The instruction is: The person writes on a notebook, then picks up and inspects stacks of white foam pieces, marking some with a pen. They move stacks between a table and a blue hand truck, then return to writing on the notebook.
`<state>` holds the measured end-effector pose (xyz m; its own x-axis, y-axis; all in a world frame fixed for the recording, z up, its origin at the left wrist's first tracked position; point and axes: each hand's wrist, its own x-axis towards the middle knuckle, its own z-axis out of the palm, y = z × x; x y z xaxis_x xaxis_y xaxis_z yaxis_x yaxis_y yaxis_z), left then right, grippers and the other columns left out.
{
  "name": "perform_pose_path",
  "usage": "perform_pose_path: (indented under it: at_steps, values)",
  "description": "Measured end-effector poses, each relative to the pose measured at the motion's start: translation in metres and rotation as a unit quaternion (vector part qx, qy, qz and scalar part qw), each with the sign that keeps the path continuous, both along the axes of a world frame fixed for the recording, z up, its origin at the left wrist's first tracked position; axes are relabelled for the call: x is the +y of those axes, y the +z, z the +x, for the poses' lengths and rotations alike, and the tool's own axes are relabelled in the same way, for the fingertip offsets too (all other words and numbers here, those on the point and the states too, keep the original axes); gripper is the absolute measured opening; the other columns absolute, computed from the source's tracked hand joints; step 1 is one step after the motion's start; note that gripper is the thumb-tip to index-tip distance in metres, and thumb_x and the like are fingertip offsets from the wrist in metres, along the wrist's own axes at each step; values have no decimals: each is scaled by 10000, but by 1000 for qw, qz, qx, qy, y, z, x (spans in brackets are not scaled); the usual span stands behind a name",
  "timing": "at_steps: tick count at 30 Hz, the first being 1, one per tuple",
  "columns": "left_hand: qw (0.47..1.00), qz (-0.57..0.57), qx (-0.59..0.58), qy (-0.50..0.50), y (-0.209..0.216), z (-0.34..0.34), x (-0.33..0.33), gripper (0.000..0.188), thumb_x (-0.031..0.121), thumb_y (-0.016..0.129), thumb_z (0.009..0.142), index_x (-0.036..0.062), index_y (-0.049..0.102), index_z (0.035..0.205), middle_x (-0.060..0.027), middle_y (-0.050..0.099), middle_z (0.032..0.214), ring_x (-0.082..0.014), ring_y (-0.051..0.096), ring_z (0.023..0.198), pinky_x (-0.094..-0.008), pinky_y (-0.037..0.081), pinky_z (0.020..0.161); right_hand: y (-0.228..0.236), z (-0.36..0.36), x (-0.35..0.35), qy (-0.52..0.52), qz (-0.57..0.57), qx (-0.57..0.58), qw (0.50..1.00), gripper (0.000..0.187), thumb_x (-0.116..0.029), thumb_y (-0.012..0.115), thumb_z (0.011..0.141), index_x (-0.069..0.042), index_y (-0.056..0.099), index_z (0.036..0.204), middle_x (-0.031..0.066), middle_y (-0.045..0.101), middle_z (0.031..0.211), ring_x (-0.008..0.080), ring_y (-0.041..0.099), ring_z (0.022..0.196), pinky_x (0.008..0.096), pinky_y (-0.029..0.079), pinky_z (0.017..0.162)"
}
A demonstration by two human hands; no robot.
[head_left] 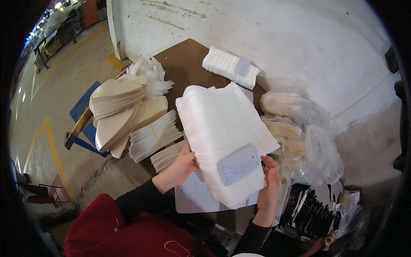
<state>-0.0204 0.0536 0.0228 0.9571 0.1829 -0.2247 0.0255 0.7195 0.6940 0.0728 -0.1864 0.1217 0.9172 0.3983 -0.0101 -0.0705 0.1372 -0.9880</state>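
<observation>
Over the table I hold a large bundle of folded white fabric [205, 115], tied round with a thin band. A light grey handwritten tag [238, 165] lies on its near end. On the bundle's left edge is my left hand [183, 166], closed with its fingertips partly hidden beneath. My right hand [269, 184] supports the lower right side, its fingers curled against the fabric. Under the bundle an open notebook with handwritten pages [192, 195] shows in part. Banded stacks of cream cut pieces [155, 136] lie just left of my left hand.
Behind the bundle a smaller tagged white roll [222, 62] rests on the brown tabletop [182, 58]. Large cream stacks [120, 98] sit at the left edge. Plastic bags [319, 150] of pale pieces line the right, before a white wall [265, 25]. Another hand [329, 240] shows lower right.
</observation>
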Motion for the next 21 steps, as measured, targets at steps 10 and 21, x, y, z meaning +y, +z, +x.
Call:
perform_pose_path:
  at_steps: [10, 21]
  values:
    - [1000, -19, -17, -15, 69, -34, 11, 463, 296, 459, 1008, 138, 336, 1426, -9, 499, 1298, -131, 517, 1131, -336, 430, 954, -96, 98, -17, -112, 24, 211, 971, 784, -411, 662, 873, -145, 240, 1478, 95, 470, 1311, 219, 494, 1108, 335, 380, 918]
    - [997, -56, -37, -27, 115, 40, 37, 349, 277, 388, 1017, 71, 506, 1273, -51, 568, 1184, -182, 548, 1081, -370, 438, 958, -110, 81, 7, -96, 41, 177, 979, 751, -323, 678, 852, -170, 246, 1447, 66, 513, 1224, 169, 531, 992, 352, 411, 794]
